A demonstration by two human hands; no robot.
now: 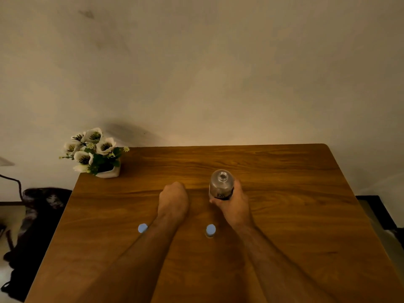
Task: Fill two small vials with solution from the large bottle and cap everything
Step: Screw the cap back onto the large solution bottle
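open bottle in the right hand, both vials capped

a brown wood-grain table (284, 215) with rounded corners fills the lower part of the view, its far edge against a plain pale wall (196, 62). taking the table's centre as the clock's centre, the large clear glass bottle with a dark label (221, 185) stands upright just toward 1 o'clock, its mouth uncovered. the right hand (235, 204) wraps the bottle's lower body from the near side, fingers curled round the label, thumb on the left flank; the bottle looks to be on the table, though the hand hides its base

the left hand (173, 199) lies at about 11 o'clock from the centre, well apart from the bottle, its fingers curled under in a loose fist. whether it holds anything, such as the bottle's cap, i cannot tell, since the palm faces away

two small glass vials with pale blue caps stand toward 6 and 7 o'clock, near the front: the right vial (210, 230) sits between the two forearms, the left vial (142, 228) just beside the outer edge of the left forearm. both have caps on

at the far left corner, about 10 o'clock, a white ceramic pot of white artificial flowers with green leaves (94, 152) stands. left of the table, a dark heap of cloth (39, 215) lies
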